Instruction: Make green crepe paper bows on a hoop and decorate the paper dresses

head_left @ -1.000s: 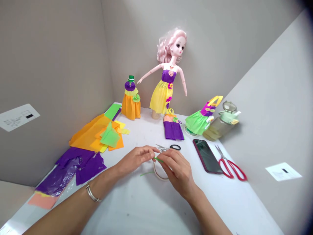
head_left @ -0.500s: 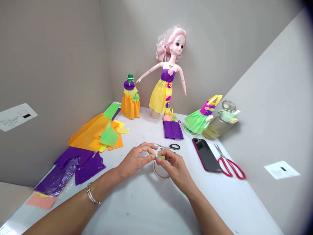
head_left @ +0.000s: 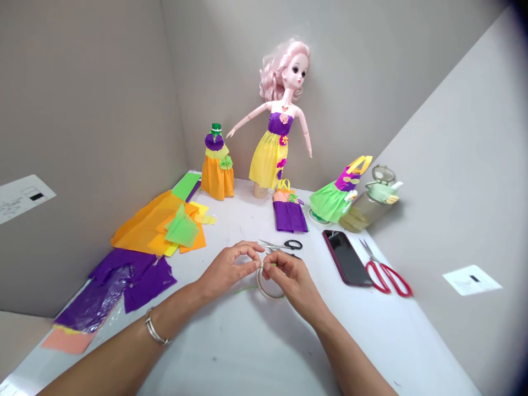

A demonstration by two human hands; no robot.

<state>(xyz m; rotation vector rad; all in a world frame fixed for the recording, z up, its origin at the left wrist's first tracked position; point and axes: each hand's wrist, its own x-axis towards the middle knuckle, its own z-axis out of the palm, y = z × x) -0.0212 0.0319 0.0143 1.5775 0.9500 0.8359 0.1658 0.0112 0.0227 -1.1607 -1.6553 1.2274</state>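
Observation:
Above the table, my left hand [head_left: 231, 267] and my right hand [head_left: 295, 278] meet with thumbs and index fingers pinched together. Between the fingertips a small light-green paper piece [head_left: 262, 265] shows, mostly covered by the fingers. Just under my right hand lies a roll of tape [head_left: 261, 287], partly hidden by that hand. A thin green strip [head_left: 246, 289] rests on the table left of the roll. Small black-handled scissors [head_left: 293, 245] lie right behind my fingers, their blades partly covered.
Orange crepe paper [head_left: 142, 223] and purple paper [head_left: 150, 283] lie at left. A doll [head_left: 270, 159] stands at the back beside a paper-dressed bottle [head_left: 218, 176]. A purple paper dress [head_left: 290, 215], green dress [head_left: 330, 201], phone [head_left: 346, 258], red scissors [head_left: 390, 278] and bottle [head_left: 363, 212] occupy the right.
The green paper between my fingertips shows less now, more covered by the fingers. Both hands stay nearly in place, while the whole view has shifted slightly.

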